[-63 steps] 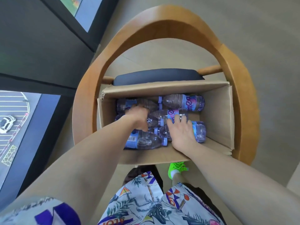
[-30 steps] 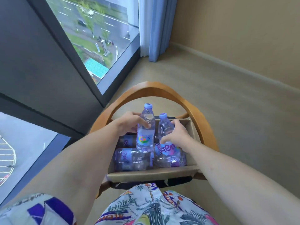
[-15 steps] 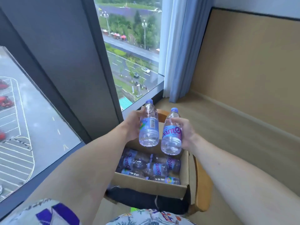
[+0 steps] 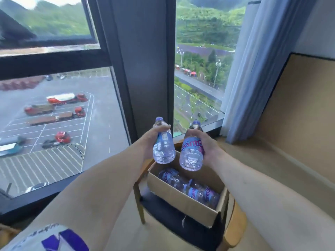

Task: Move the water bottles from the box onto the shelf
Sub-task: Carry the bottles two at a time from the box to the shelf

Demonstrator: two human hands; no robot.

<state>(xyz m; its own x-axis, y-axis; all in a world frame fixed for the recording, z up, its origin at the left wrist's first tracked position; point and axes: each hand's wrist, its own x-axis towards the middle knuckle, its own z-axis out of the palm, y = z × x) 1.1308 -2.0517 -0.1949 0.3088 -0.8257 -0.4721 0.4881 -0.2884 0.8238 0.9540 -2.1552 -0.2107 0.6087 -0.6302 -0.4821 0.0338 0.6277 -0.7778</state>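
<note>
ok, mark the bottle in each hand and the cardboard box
left-hand bottle (image 4: 163, 151), head view, clear lower body below the label
right-hand bottle (image 4: 192, 156), head view, clear body under the pink lettering
cardboard box (image 4: 181, 198), head view, near outer wall

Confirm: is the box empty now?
No, several water bottles lie in the cardboard box, below the two bottles held by the left hand and right hand.
</note>
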